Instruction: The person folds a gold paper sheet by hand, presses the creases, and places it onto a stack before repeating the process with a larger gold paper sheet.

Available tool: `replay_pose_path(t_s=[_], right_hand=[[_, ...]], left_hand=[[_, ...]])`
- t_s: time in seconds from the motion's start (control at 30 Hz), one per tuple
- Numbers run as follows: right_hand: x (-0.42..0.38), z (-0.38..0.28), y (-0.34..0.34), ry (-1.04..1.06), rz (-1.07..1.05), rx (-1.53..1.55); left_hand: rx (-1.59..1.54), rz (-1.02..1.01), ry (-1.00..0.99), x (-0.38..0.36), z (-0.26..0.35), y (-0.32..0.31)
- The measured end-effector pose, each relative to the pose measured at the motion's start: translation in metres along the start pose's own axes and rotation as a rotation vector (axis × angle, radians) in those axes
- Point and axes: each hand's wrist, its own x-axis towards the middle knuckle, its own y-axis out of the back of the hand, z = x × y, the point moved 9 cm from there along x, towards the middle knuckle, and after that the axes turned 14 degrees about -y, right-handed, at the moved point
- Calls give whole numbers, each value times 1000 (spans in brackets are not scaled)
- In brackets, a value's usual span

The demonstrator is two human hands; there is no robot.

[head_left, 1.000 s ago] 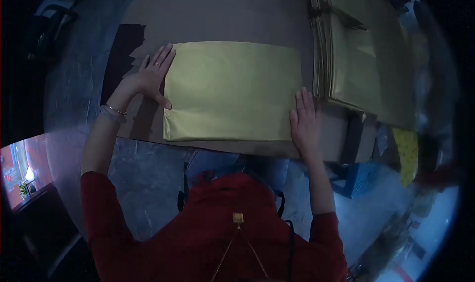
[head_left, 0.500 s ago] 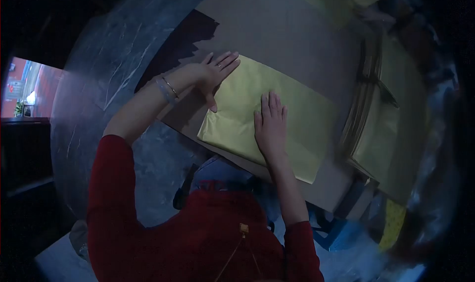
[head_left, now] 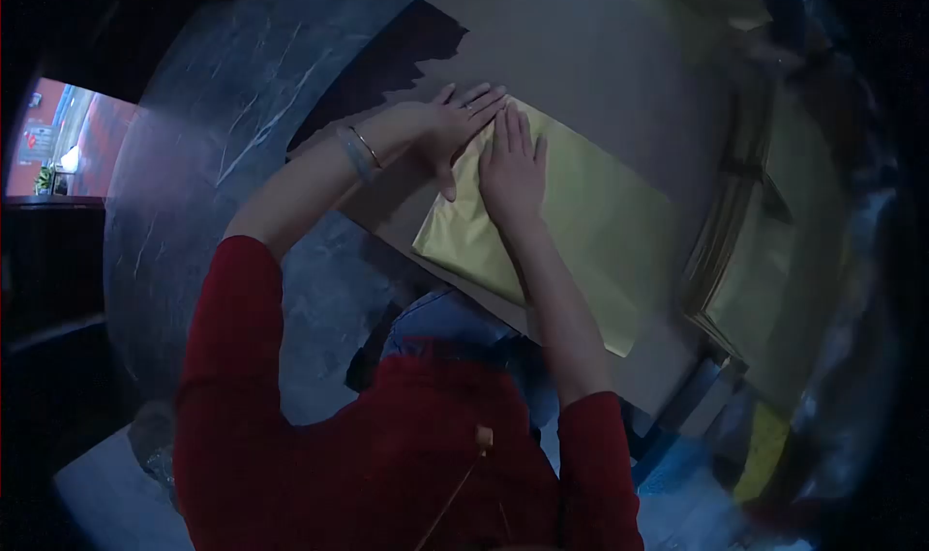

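A sheet of gold paper [head_left: 590, 212] lies on a brown cardboard surface [head_left: 581, 48] in front of me. Along its left edge rests my left hand [head_left: 457, 130], open, with fingertips at the far left corner and the thumb lower down. My right hand [head_left: 515, 174] is laid flat on the paper close beside it, fingers stretched toward that same corner. Small creases show in the paper between the thumb and the near left corner.
To the right stands a stack of folded gold sheets [head_left: 764, 251] with a dark band-like strip. A dark torn-edged patch [head_left: 406, 53] lies left of the paper. Grey marbled flooring [head_left: 223, 164] spreads at left, and something yellow [head_left: 763, 449] hangs at lower right.
My right hand has slid across the paper, up and left, from its middle to near the far left corner. My left hand stays at the left edge. The view has shifted slightly.
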Motion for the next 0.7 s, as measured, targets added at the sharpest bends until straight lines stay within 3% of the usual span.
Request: replay_pose_path(t_s=[0.07,0.13,0.2,0.27,0.33,0.37,0.43,0.47,0.57,0.6,0.7], right_hand=[[1,0,-1,24,-26,-14],[3,2,0,-6,-42,-21],[3,-1,2,19,-1,-25],[4,-5,5,71,32,-68],[5,-8,10,90,28,-71],[5,-10,11,102,34,-72],[4,-9,9,107,73,-86],[4,-9,12,110,88,-67],[4,-7,9,99,79,-43],[4,-6,8,94,80,-49],[5,-6,7,76,32,-48]], left_hand=[[-53,181,-101,-8,4,9],[-46,258,-66,-25,6,0],[-81,547,-17,-51,13,7],[-15,600,40,-67,29,-4],[-199,814,174,-97,42,-12],[-284,1020,288,-119,51,-11],[-657,1197,521,-146,57,-41],[-675,1264,593,-157,67,-47],[-695,1225,712,-165,95,-75],[-689,1274,630,-161,101,-79],[-630,1188,685,-158,110,-83]])
